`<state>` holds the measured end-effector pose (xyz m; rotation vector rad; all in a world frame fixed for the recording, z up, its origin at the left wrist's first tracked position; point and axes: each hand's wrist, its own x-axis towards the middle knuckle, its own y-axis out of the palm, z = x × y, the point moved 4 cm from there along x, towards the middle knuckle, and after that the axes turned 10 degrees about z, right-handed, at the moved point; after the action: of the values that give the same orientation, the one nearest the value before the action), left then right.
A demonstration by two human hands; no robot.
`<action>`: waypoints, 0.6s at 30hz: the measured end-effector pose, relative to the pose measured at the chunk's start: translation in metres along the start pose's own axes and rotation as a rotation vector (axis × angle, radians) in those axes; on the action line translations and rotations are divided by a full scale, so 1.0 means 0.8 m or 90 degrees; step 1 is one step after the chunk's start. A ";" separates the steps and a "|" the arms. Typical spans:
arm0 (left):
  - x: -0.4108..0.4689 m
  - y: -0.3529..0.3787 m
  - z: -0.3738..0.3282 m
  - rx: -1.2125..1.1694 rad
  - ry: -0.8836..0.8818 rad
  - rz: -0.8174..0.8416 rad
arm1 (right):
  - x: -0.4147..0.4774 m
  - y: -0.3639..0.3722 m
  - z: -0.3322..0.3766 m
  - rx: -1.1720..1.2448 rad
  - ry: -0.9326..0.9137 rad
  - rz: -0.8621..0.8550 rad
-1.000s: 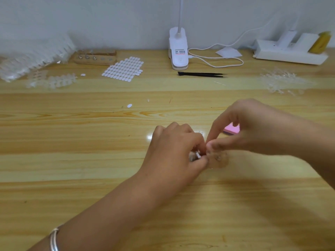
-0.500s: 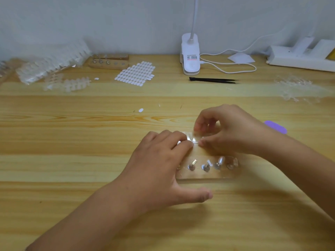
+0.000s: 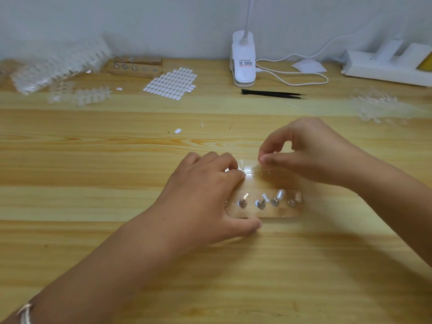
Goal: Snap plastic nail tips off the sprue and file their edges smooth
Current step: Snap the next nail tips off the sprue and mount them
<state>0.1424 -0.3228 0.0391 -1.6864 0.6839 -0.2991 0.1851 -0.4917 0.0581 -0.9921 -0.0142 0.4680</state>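
- A bracelet point(image 3: 24, 314) shows on the left wrist at the near edge of the desk point(image 3: 93, 242), well short of the holder block.
- The clear holder block point(image 3: 284, 213), with nail tips point(image 3: 280, 194) on its row of pegs, lies in full view. A second ago both hands were bunched over it.
- The left hand point(image 3: 205, 195) covers the block's left end. Its thumb stretches along the near edge, and its bent fingers point(image 3: 236, 170) press down just beyond the block.
- The sprue point(image 3: 259, 170), a clear strip, lies just beyond the block between the two hands, with the left fingertips on its end.
- The right hand point(image 3: 311, 155) is beyond the block. Thumb and forefinger are pressed together, pinching at the sprue's far edge. Whether they hold a single tip is too clear and too small to tell.
- Since half a second ago little has moved, so I judge a snap is being set up and not yet made. The purple file seen then is out of sight now, so filing comes later.
- Far beyond the block are black tweezers point(image 3: 271, 93), a sheet of white stickers point(image 3: 170, 83), a lamp base point(image 3: 243, 64) and a heap of sprues point(image 3: 58, 66) to the left.
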 end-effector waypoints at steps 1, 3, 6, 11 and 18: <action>0.000 0.000 0.001 0.001 -0.001 0.003 | -0.003 -0.008 0.000 0.030 -0.007 -0.017; 0.000 0.000 0.002 -0.010 0.001 0.007 | -0.013 -0.025 0.000 0.092 -0.037 -0.029; 0.000 -0.003 0.004 -0.047 0.003 0.008 | -0.032 -0.028 0.014 0.109 -0.126 0.101; 0.001 -0.002 -0.005 -0.044 0.013 -0.037 | -0.043 -0.010 0.023 0.020 -0.201 0.205; 0.007 0.003 -0.018 -0.200 0.009 -0.109 | -0.038 0.001 0.015 -0.012 -0.220 0.207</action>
<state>0.1383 -0.3383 0.0389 -2.0506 0.6207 -0.3381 0.1549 -0.4933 0.0700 -0.9254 -0.1702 0.9353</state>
